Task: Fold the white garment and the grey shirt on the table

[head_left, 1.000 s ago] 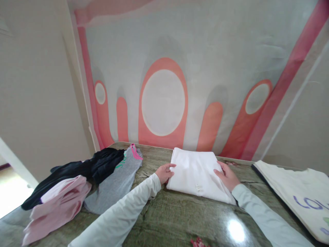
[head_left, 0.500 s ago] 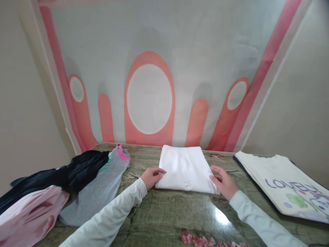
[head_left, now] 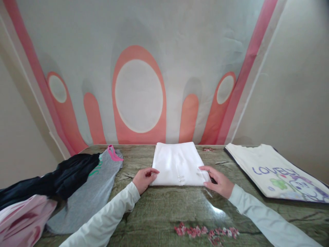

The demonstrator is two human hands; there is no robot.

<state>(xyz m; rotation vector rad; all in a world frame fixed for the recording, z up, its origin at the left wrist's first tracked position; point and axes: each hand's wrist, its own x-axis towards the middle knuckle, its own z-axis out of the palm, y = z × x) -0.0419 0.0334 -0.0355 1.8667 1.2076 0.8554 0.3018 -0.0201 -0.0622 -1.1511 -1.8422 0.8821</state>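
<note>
A white folded garment [head_left: 177,161] lies as a neat, flat block in the middle of the table, with a few small shiny dots near its front edge. My left hand [head_left: 144,179] is at its left edge, thumb and fingers brought together on the cloth by the front left corner. On the other side, my right hand [head_left: 219,181] touches the right edge. Its fingers reach over the top and the thumb sits apart at the front right corner. The undersides of both hands are hidden.
To the left, a grey shirt [head_left: 87,195] with a pink collar lies beside black clothing [head_left: 66,173] and a pink garment [head_left: 23,219]. At right lies a folded cream shirt [head_left: 252,161] lettered "LOVELY". The wood-patterned table [head_left: 159,212] ends at a painted wall [head_left: 174,41].
My right hand has shifted inward over the garment's right edge, its thumb now at the front corner. The garment's front edge looks straighter. The whole view has swung slightly right.
</note>
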